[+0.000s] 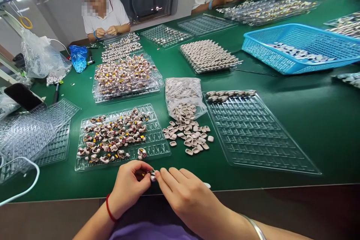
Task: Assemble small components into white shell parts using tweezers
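At the table's front edge, my left hand [131, 180] is closed in a pinch around a small earbud part [153, 177], rounded and pale with a bit of yellow beside it. My right hand [182, 189] has its fingers pressed together, their tips at the same part; what they grip is hidden. A white rounded end [207, 185] sticks out behind the right hand; I cannot tell whether that hand holds it. Just ahead lies a clear tray [161, 149] of earbud parts with yellow and red bits. Loose beige shells [194, 138] spill from a plastic bag [182, 89].
A clear slotted tray [258, 131] at right has shells along its back row. Stacked filled trays [126, 75], a blue basket [295, 67], empty trays [30, 131] and a phone [22, 95] surround it. Two people [105, 18] work across the table.
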{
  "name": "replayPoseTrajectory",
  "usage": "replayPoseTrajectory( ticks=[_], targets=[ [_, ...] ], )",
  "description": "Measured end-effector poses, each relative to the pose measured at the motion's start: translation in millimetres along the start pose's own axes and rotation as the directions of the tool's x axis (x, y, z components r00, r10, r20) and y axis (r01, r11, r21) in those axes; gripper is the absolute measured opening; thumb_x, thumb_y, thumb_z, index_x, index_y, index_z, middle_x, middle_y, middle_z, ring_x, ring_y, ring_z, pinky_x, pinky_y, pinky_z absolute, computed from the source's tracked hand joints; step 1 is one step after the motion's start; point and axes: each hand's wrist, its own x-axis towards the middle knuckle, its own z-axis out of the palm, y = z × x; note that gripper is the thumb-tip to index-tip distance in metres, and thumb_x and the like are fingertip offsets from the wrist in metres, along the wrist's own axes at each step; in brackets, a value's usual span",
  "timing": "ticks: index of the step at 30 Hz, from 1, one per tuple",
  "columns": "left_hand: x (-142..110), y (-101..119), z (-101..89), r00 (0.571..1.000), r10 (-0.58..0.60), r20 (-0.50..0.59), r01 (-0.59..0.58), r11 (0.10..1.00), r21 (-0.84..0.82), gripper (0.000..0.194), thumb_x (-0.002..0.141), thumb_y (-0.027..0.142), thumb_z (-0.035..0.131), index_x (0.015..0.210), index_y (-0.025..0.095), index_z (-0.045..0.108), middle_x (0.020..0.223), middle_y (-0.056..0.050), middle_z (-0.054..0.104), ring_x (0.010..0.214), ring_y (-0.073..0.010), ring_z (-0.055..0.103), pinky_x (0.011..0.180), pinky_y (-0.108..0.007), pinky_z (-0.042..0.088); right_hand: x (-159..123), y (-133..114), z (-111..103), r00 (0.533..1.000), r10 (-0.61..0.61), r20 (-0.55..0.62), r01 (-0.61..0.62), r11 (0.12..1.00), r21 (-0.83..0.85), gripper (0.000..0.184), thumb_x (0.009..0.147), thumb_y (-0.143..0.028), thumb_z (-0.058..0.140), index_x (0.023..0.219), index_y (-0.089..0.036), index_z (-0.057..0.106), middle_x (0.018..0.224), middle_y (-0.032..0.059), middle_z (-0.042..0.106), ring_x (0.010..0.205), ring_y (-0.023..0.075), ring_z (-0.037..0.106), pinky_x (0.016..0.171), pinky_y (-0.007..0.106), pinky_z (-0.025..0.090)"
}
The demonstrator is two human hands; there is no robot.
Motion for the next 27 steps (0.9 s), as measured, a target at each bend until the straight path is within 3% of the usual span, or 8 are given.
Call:
replayPoseTrajectory(
  ticks=[16, 27],
  targets=[
    [0.2, 2.3, -0.3, 1.000, -0.008, 0.004, 0.008, 1.000, -0.029, 0.015, 0.073, 0.015, 0.060, 0.081, 0.013, 0.073, 0.078, -0.009, 0.076, 0.067, -0.0204, 0.070, 0.064, -0.028, 0.056, 0.0, 0.5, -1.4, 1.000, -0.027, 0.002, 0.027, 1.000, -0.011, 0.016, 0.082, -0.003, 0.051, 0.084, -0.009, 0.065, 0.075, 0.0097, 0.063, 0.061, 0.0198, 0.050, 0.055, 0.033, 0.028],
    [0.4, 0.2, -0.9, 1.000, 0.005, -0.024, -0.006, 0.999, -0.037, 0.017, 0.072, 0.013, 0.059, 0.081, 0.013, 0.074, 0.079, -0.008, 0.077, 0.069, -0.0201, 0.070, 0.066, -0.028, 0.056, 3.4, -2.7, 0.1, 0.995, -0.095, 0.035, 0.096, 0.995, -0.035, 0.012, 0.076, -0.007, 0.055, 0.081, -0.009, 0.066, 0.081, 0.0151, 0.067, 0.065, 0.0221, 0.053, 0.053, 0.034, 0.028]
  ],
)
